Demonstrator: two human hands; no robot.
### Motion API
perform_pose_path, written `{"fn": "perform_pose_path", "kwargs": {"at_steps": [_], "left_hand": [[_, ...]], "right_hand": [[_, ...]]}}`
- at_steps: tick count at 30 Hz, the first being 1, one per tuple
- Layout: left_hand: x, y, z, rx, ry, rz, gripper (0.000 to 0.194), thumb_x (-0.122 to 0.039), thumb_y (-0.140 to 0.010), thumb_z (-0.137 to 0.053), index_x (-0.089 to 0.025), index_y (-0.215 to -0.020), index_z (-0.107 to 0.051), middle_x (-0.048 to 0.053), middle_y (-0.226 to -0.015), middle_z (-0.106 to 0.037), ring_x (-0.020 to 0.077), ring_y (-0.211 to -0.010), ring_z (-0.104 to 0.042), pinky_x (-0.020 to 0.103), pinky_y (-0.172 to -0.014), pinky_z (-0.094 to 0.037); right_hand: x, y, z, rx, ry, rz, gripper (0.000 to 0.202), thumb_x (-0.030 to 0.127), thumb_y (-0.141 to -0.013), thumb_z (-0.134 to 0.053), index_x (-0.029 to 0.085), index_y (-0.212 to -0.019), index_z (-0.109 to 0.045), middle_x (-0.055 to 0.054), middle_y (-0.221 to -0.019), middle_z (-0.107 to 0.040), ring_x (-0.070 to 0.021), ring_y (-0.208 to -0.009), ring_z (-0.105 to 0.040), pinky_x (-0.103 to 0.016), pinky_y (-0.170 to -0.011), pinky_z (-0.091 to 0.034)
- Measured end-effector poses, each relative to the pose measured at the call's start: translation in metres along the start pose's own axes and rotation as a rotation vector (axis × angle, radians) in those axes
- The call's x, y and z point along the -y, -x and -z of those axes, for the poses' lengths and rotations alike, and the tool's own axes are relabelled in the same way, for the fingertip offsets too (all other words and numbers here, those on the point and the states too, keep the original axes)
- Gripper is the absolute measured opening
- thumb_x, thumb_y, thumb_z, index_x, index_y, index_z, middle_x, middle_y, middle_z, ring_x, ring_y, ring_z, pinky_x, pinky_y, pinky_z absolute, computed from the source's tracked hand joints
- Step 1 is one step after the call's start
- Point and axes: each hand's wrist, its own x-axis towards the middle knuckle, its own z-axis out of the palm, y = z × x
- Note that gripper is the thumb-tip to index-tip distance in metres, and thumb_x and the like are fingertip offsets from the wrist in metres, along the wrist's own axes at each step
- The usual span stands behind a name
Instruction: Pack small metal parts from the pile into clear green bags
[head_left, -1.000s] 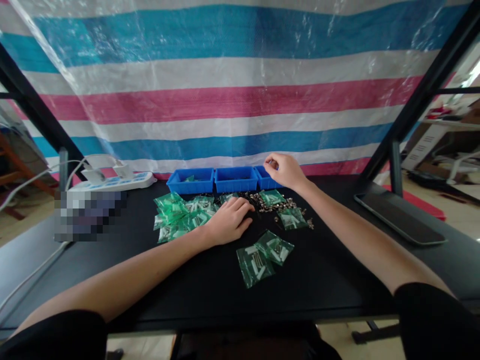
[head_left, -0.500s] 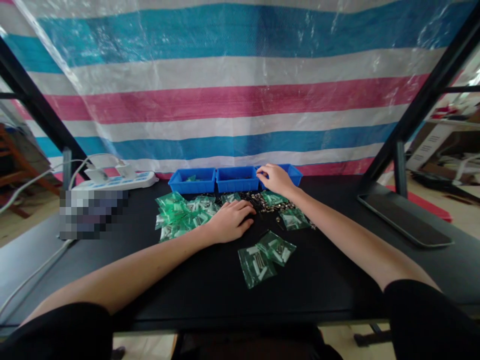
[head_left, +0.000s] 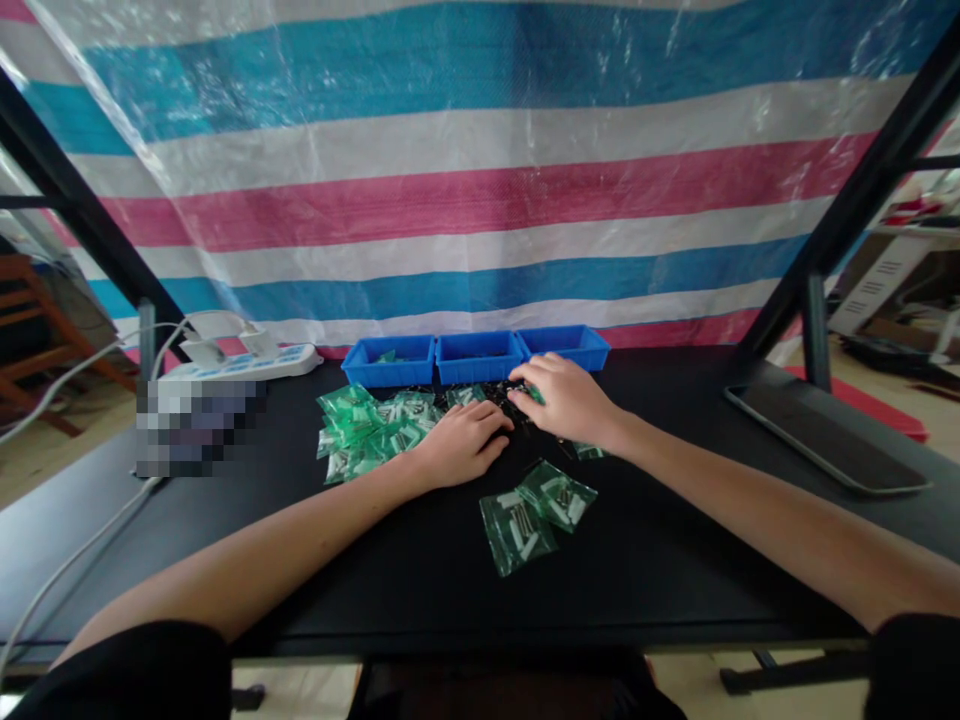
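My left hand (head_left: 466,443) rests palm down on the black table, fingers stretched out, beside small green-tinted clear bags (head_left: 382,430). These bags contain white plugs and metal screws. Over a heap of small dark and metallic hardware (head_left: 499,397), my right hand (head_left: 566,400) is lowered with thumb and fingers apart. A green bag (head_left: 535,393) shows between that thumb and the fingers; it appears to lie under the hand, not gripped. Two filled bags (head_left: 519,530) overlap on the table nearer to me.
Three blue bins (head_left: 480,370) stand in a row behind the heap. A white power strip (head_left: 281,360) with plugs sits at the back left. A phone-like dark slab (head_left: 821,440) lies at the right. A striped plastic sheet (head_left: 465,180) hangs behind the table.
My right hand has moved from the right-hand blue bin down and toward me, over the hardware heap. My left hand stays in place. The view has shifted slightly.
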Motion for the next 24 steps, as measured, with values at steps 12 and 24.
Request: {"fn": "perform_pose_path", "kwargs": {"at_steps": [12,24], "left_hand": [[0.006,-0.001,-0.007,-0.066,0.103,-0.044,0.015,-0.008,-0.080,-0.043,-0.017,-0.089,-0.051,0.005,-0.088,-0.057,0.0183,-0.085,-0.052,0.032,-0.079,-0.046],[0.005,-0.001,-0.006,-0.092,0.122,-0.058,0.015,-0.008,-0.079,-0.043,-0.019,-0.088,-0.047,0.004,-0.087,-0.056,0.0177,-0.085,-0.052,0.032,-0.078,-0.046]], "right_hand": [[-0.006,0.022,-0.024,0.136,-0.032,0.215,0.016,0.025,-0.088,-0.049,0.016,-0.087,-0.063,-0.006,-0.080,-0.057,-0.0193,-0.080,-0.049,-0.032,-0.076,-0.036],[-0.005,0.024,-0.026,0.170,-0.049,0.215,0.013,0.025,-0.088,-0.051,0.016,-0.083,-0.060,-0.005,-0.080,-0.057,-0.0194,-0.080,-0.049,-0.031,-0.074,-0.035]]}}
